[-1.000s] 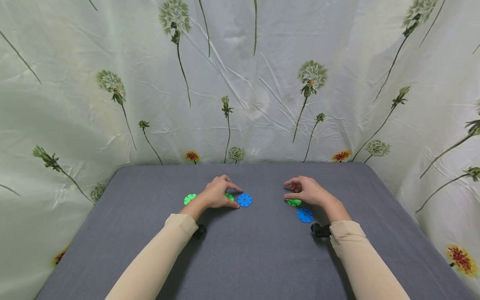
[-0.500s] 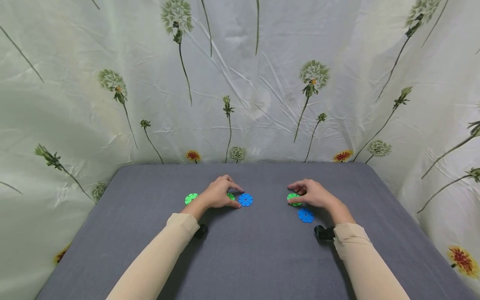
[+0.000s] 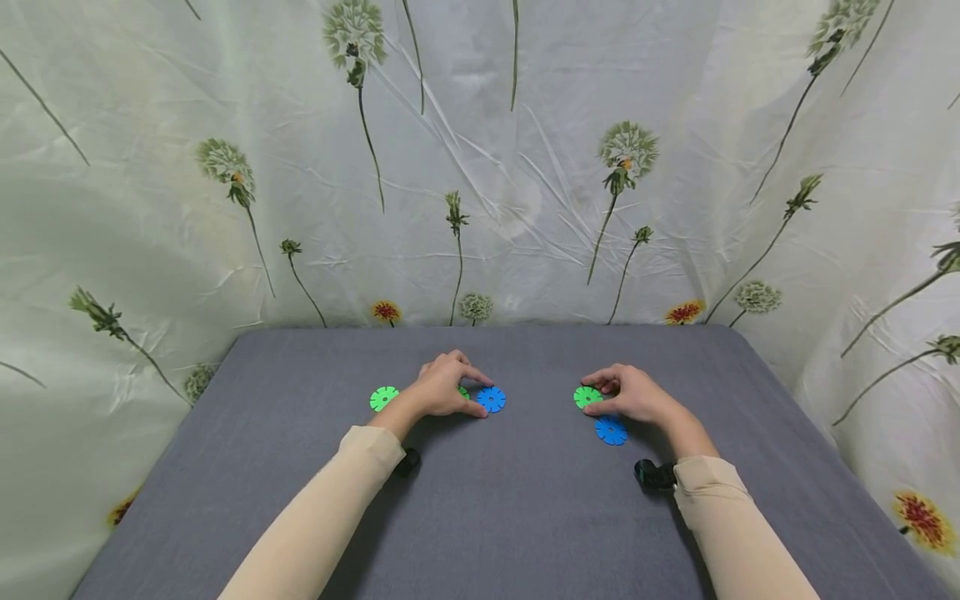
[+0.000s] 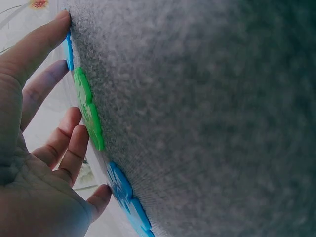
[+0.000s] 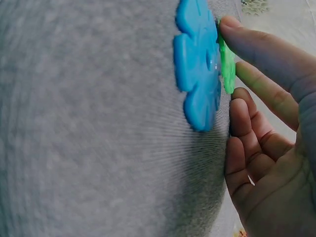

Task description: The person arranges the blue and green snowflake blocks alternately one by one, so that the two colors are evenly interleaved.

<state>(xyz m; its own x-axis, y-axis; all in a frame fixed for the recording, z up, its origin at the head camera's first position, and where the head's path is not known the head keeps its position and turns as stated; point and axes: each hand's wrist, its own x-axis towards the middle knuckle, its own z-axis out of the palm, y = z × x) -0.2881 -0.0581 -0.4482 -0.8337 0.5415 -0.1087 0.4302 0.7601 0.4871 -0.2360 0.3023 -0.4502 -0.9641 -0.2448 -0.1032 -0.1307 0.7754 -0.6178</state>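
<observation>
My left hand point(image 3: 444, 387) reaches over a row of flat, notched plastic discs. Its thumb and index finger lie at opposite edges of a blue disc point(image 3: 491, 400), which is flat on the cloth. Beneath that hand, a green disc point(image 4: 89, 108) and another blue disc point(image 4: 129, 200) show in the left wrist view; the head view mostly hides them. Thumb and index finger of my right hand point(image 3: 632, 395) span a green disc point(image 3: 587, 397) at its edges. Just nearer to me is a blue disc point(image 3: 611, 431). Whether either hand grips firmly is unclear.
Left of the left wrist lies a further green disc point(image 3: 384, 398). The grey cloth-covered table point(image 3: 510, 508) extends to a flower-printed curtain point(image 3: 525, 250) at the back and sides. A black wrist device point(image 3: 654, 476) sits under the right wrist.
My right hand has come down and nearer, its thumb and index finger now at the green disc's edges. The left hand has shifted slightly right, its fingertips at the blue disc's edges.
</observation>
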